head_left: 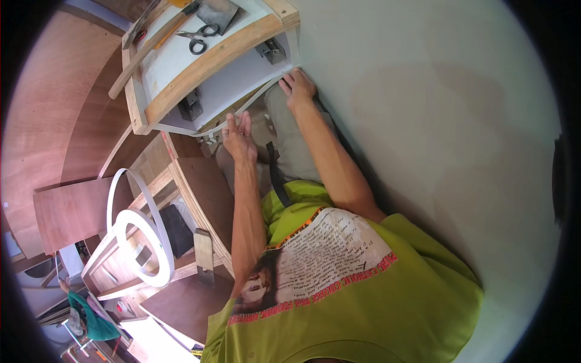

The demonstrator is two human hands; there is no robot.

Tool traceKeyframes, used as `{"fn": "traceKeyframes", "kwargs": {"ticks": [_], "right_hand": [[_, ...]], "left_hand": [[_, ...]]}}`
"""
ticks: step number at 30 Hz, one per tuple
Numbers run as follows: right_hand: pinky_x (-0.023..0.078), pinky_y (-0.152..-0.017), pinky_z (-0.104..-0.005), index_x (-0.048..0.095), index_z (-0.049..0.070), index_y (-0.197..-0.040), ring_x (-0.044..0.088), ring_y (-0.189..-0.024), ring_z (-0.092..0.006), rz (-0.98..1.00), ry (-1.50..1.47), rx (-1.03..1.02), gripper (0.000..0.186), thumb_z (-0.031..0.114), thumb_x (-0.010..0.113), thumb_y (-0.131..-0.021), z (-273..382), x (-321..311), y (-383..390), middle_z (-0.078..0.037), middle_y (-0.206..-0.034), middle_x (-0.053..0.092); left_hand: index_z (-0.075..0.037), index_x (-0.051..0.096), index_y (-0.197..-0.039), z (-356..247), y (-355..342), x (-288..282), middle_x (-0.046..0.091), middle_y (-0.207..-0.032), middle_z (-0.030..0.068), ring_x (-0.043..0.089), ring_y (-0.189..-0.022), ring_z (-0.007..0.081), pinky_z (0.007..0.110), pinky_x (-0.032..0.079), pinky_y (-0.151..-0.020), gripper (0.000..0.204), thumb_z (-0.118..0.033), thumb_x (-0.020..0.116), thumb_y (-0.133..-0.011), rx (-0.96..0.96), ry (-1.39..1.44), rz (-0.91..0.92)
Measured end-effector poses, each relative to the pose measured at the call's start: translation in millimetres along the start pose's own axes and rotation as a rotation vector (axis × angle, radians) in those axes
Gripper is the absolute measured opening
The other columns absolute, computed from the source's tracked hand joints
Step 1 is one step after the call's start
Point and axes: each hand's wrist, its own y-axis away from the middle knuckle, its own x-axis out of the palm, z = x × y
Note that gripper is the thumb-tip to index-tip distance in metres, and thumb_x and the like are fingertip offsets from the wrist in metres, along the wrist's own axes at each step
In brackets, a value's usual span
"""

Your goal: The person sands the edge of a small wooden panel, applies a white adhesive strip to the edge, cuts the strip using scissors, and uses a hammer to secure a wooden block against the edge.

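A thin white edging strip [261,92] curves along the lower front edge of a wooden cabinet frame [218,65] with a white inside. My left hand [240,138] holds the strip near its middle, fingers closed on it. Farther along, by the frame's right corner, my right hand [301,91] has its fingertips on the same strip against the edge. Two metal hinges, a left one [191,105] and a right one [272,52], sit inside the opening. On top lie scissors [198,40] with black handles, a wooden-handled hammer [148,54] and a dark flat plate [219,13].
To the left, a white roll of edging [164,266] with a loose loop rests on an open wooden frame [181,181]. Brown boards [78,209] stand behind it. A plain grey surface [423,109] fills the right. At the far lower left is another person [97,317] in green.
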Motion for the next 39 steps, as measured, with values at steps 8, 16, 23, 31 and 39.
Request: {"fn": "traceKeyframes", "kwargs": {"ticks": [8, 16, 23, 31, 39], "right_hand": [[0.054, -0.076, -0.0342, 0.052, -0.004, -0.117, 0.060, -0.087, -0.0209, 0.161, 0.300, -0.051, 0.042, 0.016, 0.066, -0.083, -1.9, -4.4, 8.7, -0.010, -0.100, 0.058], [0.055, -0.071, -0.0332, 0.052, -0.006, -0.114, 0.061, -0.082, -0.0198, 0.115, 0.289, -0.051, 0.039, 0.013, 0.066, -0.083, -8.8, -1.5, 5.6, -0.009, -0.097, 0.060], [0.055, -0.075, -0.0349, 0.054, -0.004, -0.112, 0.062, -0.085, -0.0215, 0.132, 0.324, -0.052, 0.034, 0.015, 0.063, -0.085, -2.1, -0.8, 10.2, -0.010, -0.098, 0.060], [0.055, -0.070, -0.0331, 0.055, -0.006, -0.110, 0.064, -0.078, -0.0210, 0.303, 0.480, 0.019, 0.036, 0.019, 0.063, -0.086, -6.3, -6.6, 13.6, -0.012, -0.094, 0.062], [0.055, -0.071, -0.0342, 0.055, -0.006, -0.111, 0.064, -0.081, -0.0222, 0.280, 0.497, 0.008, 0.038, 0.018, 0.065, -0.085, -5.6, -4.2, 15.9, -0.013, -0.095, 0.063]], "left_hand": [[-0.002, 0.038, -0.096, 3.9, -7.7, -0.3, 0.057, -0.094, 0.0148, 0.064, -0.093, 0.0301, 0.034, 0.057, -0.080, 0.029, -0.021, 0.060, -0.091, 0.021, 0.029, -0.003], [-0.001, 0.038, -0.098, 3.8, -7.5, -1.3, 0.056, -0.095, 0.0154, 0.064, -0.093, 0.0306, 0.033, 0.057, -0.080, 0.029, -0.021, 0.059, -0.091, 0.004, 0.016, -0.026], [-0.001, 0.039, -0.101, 5.6, -8.8, -1.9, 0.056, -0.097, 0.0153, 0.064, -0.093, 0.0294, 0.033, 0.057, -0.080, 0.029, -0.021, 0.058, -0.092, 0.004, 0.040, -0.026], [-0.001, 0.040, -0.101, 2.9, -7.7, 2.0, 0.056, -0.098, 0.0151, 0.064, -0.094, 0.0288, 0.033, 0.056, -0.081, 0.028, -0.020, 0.058, -0.092, 0.015, 0.027, -0.039], [-0.001, 0.040, -0.100, 6.0, -10.3, 0.8, 0.057, -0.095, 0.0134, 0.065, -0.090, 0.0276, 0.031, 0.058, -0.077, 0.026, -0.019, 0.057, -0.092, 0.015, 0.035, -0.060]]}}
